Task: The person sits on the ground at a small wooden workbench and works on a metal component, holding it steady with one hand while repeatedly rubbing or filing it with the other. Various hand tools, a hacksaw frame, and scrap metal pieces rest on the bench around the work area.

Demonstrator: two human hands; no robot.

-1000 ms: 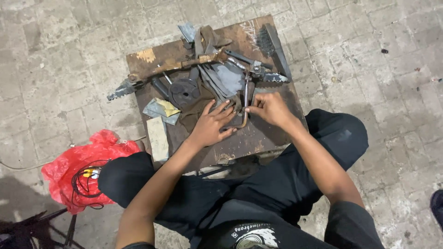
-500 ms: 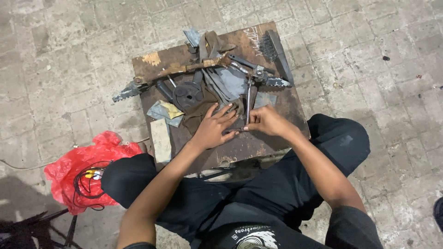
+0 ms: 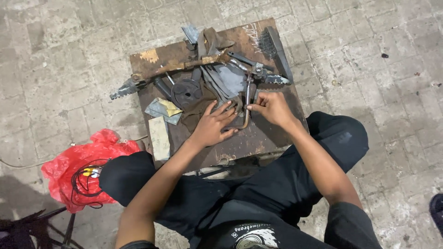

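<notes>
At frame centre the left hand [image 3: 213, 125] lies open, pressing down the bent dark steel rod [image 3: 245, 110] on the rusty brown tabletop [image 3: 272, 133]; the right hand [image 3: 272, 107] pinches its upright shank; likely stiff, heavy, best gripped near the bend.

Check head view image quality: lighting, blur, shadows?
Head view: dim, even light with no glare; the left hand and right hand on the bent metal rod are sharp; the rusty brown metal tabletop reads clearly; the bottom-left corner falls into shadow.
</notes>
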